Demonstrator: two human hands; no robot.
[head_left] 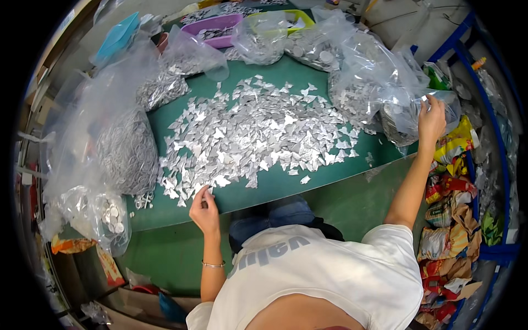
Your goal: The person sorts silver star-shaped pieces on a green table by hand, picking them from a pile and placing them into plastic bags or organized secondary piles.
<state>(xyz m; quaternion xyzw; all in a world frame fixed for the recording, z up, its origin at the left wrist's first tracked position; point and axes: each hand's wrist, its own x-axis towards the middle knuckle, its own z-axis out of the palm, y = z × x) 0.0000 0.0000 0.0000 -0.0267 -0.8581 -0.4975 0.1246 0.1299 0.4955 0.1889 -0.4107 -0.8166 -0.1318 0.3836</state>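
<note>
A wide pile of small, flat silvery metal pieces [258, 132], many with pointed irregular outlines, is spread over the green tabletop [220, 204]. At the front left edge of this pile is my left hand [204, 212], its fingers curled and thumb and fingertips together; whether a piece is between them I cannot make out. My right arm reaches out to the far right. There my right hand [432, 122] has its fingers closed on the upper part of a transparent plastic bag [401, 124] with grey metal pieces inside.
Transparent bags of metal parts [129, 148] line the table's left, back and right. At the back stand a purple basket [212, 30] and a yellow-green basket [302, 19]; a blue tray [117, 37] leans behind. Blue shelving [476, 181] and colourful packages [440, 242] are on the right.
</note>
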